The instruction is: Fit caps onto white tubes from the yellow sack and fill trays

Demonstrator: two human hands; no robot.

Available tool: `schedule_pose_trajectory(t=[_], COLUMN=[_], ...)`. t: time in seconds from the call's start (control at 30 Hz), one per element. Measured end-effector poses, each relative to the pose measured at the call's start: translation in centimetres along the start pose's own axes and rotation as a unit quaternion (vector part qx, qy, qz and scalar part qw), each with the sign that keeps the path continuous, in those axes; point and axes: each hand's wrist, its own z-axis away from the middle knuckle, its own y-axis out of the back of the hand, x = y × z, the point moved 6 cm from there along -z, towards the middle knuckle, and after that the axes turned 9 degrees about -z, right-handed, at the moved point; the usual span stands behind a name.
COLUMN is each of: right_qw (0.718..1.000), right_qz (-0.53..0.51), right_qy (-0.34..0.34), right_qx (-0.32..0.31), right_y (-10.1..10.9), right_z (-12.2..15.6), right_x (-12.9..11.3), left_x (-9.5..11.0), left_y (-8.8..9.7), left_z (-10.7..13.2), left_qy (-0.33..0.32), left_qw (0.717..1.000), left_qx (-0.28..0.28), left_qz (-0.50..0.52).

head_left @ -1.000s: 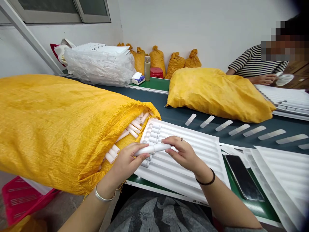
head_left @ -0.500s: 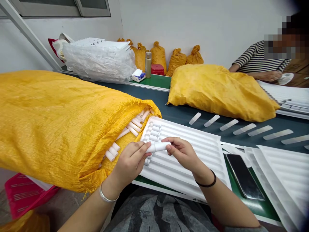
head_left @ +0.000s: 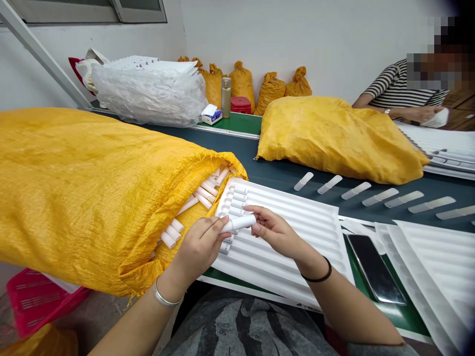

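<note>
Over the white ridged tray [head_left: 293, 232], my left hand [head_left: 202, 242] pinches one end of a white plastic tube [head_left: 241, 222]. My right hand [head_left: 276, 230] is at the tube's other end, its thumb and index finger parted around the tip; whether they touch it is hard to see. Several short tubes with small dark print [head_left: 239, 197] lie in the tray's left ends, partly hidden behind the held one. Left of my left hand, a big yellow woven sack [head_left: 111, 188] lies with its mouth open, showing many loose white tubes [head_left: 204, 195].
A dark belt [head_left: 274, 185] carries a row of translucent pieces [head_left: 356, 190] and another yellow sack [head_left: 334, 138]. At right are a phone [head_left: 374, 267] and more white trays [head_left: 438, 277]. Across the belt, a person in a striped top [head_left: 393, 89] holds something white [head_left: 438, 118].
My right fingers have loosened and spread at the tube's end. The tube has shifted slightly left. The translucent pieces on the belt have moved a little right. The co-worker's white item has turned.
</note>
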Motion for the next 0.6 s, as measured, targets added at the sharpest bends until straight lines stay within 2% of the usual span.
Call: schedule_pose_trajectory(t=[0.1, 0.2, 0.27, 0.33, 0.4, 0.47, 0.53, 0.6], right_qw=[0.986, 0.968, 0.956, 0.927, 0.879, 0.830, 0.804, 0.790], right_qz=[0.143, 0.218, 0.266, 0.363, 0.475, 0.539, 0.549, 0.543], right_qy=[0.083, 0.125, 0.114, 0.059, -0.038, -0.122, -0.163, -0.196], right_qx=[0.001, -0.014, -0.047, -0.069, -0.026, 0.073, 0.159, 0.207], right_y=[-0.4, -1.3, -2.0, -1.7, 0.6, 4.5, 8.6, 12.4], right_z=[0.4, 0.8, 0.4, -0.8, -2.8, -4.9, -6.7, -7.9], right_x=[-1.3, -2.1, -1.9, -0.6, 1.1, 2.2, 2.7, 3.2], left_x=[0.3, 0.7, 0.6, -0.3, -2.9, -6.9, -10.8, -13.7], left_y=[-0.2, -0.6, -1.4, -2.7, -4.2, -5.0, -4.8, -4.2], left_z=[0.1, 0.6, 1.0, 1.2, 1.3, 1.7, 2.3, 3.2], left_qy=[0.010, 0.036, 0.036, 0.029, 0.067, 0.151, 0.224, 0.271], left_qw=[1.000, 0.998, 0.998, 0.997, 0.991, 0.973, 0.951, 0.935], left_qx=[-0.005, 0.005, -0.004, -0.048, -0.116, -0.163, -0.179, -0.179], left_qz=[0.020, 0.043, 0.052, 0.043, -0.003, -0.070, -0.119, -0.146])
